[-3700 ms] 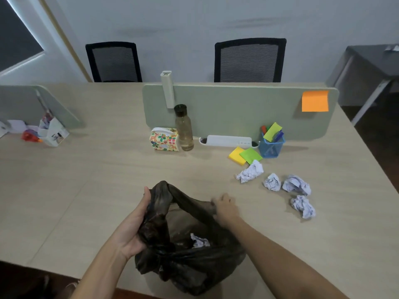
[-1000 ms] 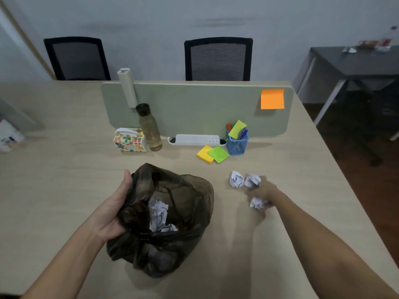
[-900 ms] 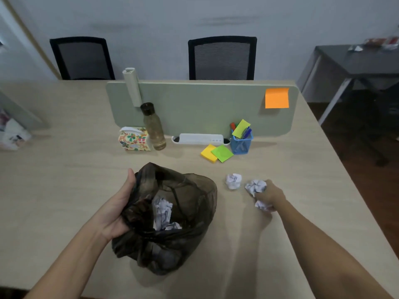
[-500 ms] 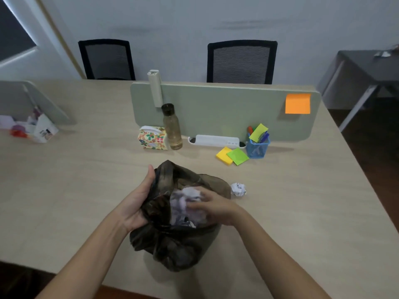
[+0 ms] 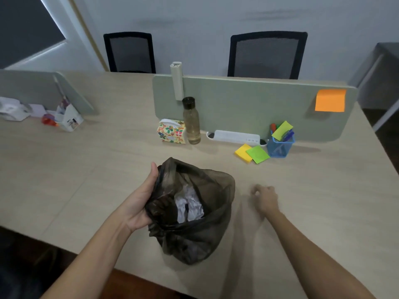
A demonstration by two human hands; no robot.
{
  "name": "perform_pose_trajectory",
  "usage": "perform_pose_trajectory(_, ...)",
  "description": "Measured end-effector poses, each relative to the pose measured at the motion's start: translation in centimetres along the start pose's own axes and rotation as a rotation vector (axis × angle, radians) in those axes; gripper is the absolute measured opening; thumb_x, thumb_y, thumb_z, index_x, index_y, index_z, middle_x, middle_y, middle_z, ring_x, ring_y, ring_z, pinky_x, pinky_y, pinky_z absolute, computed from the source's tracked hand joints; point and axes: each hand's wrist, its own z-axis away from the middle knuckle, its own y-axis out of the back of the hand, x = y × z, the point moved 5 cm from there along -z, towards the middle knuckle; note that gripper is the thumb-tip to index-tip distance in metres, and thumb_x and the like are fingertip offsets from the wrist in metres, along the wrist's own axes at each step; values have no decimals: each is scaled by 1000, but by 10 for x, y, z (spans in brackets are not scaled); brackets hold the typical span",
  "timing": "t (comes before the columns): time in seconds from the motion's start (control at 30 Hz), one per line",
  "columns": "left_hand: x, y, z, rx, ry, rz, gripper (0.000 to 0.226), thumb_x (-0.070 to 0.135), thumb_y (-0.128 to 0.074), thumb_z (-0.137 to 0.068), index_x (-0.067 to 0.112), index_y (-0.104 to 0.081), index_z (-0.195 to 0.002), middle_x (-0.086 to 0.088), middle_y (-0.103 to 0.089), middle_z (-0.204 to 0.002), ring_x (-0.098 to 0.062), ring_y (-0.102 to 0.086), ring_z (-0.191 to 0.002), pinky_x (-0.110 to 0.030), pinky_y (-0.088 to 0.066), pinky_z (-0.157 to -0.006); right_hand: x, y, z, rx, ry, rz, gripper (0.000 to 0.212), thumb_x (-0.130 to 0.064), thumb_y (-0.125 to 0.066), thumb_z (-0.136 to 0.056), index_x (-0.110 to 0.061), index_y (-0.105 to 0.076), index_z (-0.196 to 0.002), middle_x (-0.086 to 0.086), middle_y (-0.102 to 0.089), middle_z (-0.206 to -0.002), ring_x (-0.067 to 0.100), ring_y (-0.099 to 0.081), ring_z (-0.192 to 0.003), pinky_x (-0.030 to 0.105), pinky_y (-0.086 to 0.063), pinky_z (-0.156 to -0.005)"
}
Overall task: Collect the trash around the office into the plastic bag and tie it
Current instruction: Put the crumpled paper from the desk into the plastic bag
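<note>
The left hand (image 5: 138,203) is gripping the rim of the dark plastic bag (image 5: 194,212), its fingers clamped on gathered plastic so the mouth is gaping upward, and crumpled white paper (image 5: 189,205) is showing inside. The bag is sitting on the near part of the desk (image 5: 86,180), just beside the front edge. The right hand (image 5: 264,198) is reaching over the desk to the right of the bag, blurred, its fingers curled together; whether they are closing on a last scrap I cannot tell, since nothing white is showing under them. To do this step well, the left hand should be holding the mouth wide and steady while the right is carrying anything it has straight over the opening and dropping it low, so nothing is bouncing out. The pale wood-grain desk is otherwise looking free of loose paper around the bag. Farther back, a green divider panel (image 5: 248,104) is carrying an orange sticky note (image 5: 330,100), with a bottle (image 5: 191,121), a patterned box (image 5: 171,131), sticky pads (image 5: 251,153) and a blue pen cup (image 5: 280,145) in front of it, and two black chairs (image 5: 266,55) standing against a grey wall.
</note>
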Motion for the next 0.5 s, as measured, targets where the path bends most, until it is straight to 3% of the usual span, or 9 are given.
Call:
perform_pose_trajectory(0.07, 3, 0, 2, -3, -4, 3, 85, 57, -99, -33, 8, -84, -100, -15, -81, -108, -25, -79, -98, -35, -68, -75, -21, 24, 18, 208, 46, -282, 23, -2, -58, -82, -12, -66, -100, 15, -66, -95, 34, -57, -100, 25, -33, -71)
perform_pose_trajectory(0.1, 4, -2, 3, 0, -7, 3, 85, 57, -99, -32, 8, -84, -99, -16, -81, -107, -26, -79, -97, -35, -68, -74, -41, 35, 31, 233, 113, -392, 24, -5, -61, -82, -15, -66, -103, 8, -68, -94, 28, -60, -95, 24, -36, -71)
perform_pose_trajectory(0.13, 4, -3, 4, 3, -9, 5, 84, 56, -100, -32, 8, -84, -99, -16, -82, -106, -26, -79, -96, -35, -68, -73, -66, 40, 46, 166, 209, -506, 27, -10, -64, -84, -19, -66, -108, 0, -69, -98, 20, -62, -94, 25, -42, -75)
perform_pose_trajectory(0.17, 4, -4, 4, 10, -8, 6, 82, 57, -99, -35, 8, -84, -98, -16, -82, -105, -26, -80, -95, -35, -68, -72, -92, 37, 63, -1, 313, -601, 33, -17, -67, -84, -24, -64, -116, -6, -68, -106, 13, -63, -98, 26, -47, -83)
perform_pose_trajectory(0.23, 3, -4, 5, 76, -5, -13, 70, 64, -84, -58, 8, -84, -99, -17, -81, -106, -27, -79, -95, -36, -68, -74, -127, 18, 88, -229, 458, -541, 53, -41, -68, -82, -36, -52, -133, -9, -61, -127, 8, -54, -120, 26, -43, -103)
perform_pose_trajectory(0.3, 4, -2, 9, 148, -2, -38, 68, 67, -55, -76, 10, -85, -96, -16, -81, -107, -26, -79, -95, -36, -68, -78, -134, 5, 93, -170, 372, -380, 58, -55, -64, -79, -46, -48, -135, -2, -51, -140, 16, -36, -135, 27, -29, -114)
perform_pose_trajectory(0.37, 5, -3, 12, 173, 9, -54, 70, 66, -43, -82, 12, -86, -92, -14, -82, -103, -24, -80, -93, -35, -67, -77, -130, -8, 98, -211, 154, -297, 54, -43, -68, -83, -37, -53, -134, 1, -50, -139, 21, -32, -137, 23, -26, -109)
perform_pose_trajectory(0.43, 11, -5, 18, 165, 16, -77, 74, 68, -36, -89, 14, -86, -90, -12, -83, -101, -23, -80, -91, -34, -67, -77, -125, -23, 110, -297, 67, -159, 49, -21, -69, -83, -24, -58, -131, 2, -58, -135, 24, -42, -133, 23, -34, -101)
perform_pose_trajectory(0.5, 19, -2, 23, 157, 16, -96, 73, 68, -37, -87, 15, -86, -89, -11, -83, -101, -23, -80, -90, -34, -67, -74, -112, -27, 121, -213, -4, -82, 38, -10, -61, -82, -15, -66, -120, 6, -66, -126, 25, -56, -122, 23, -41, -95)
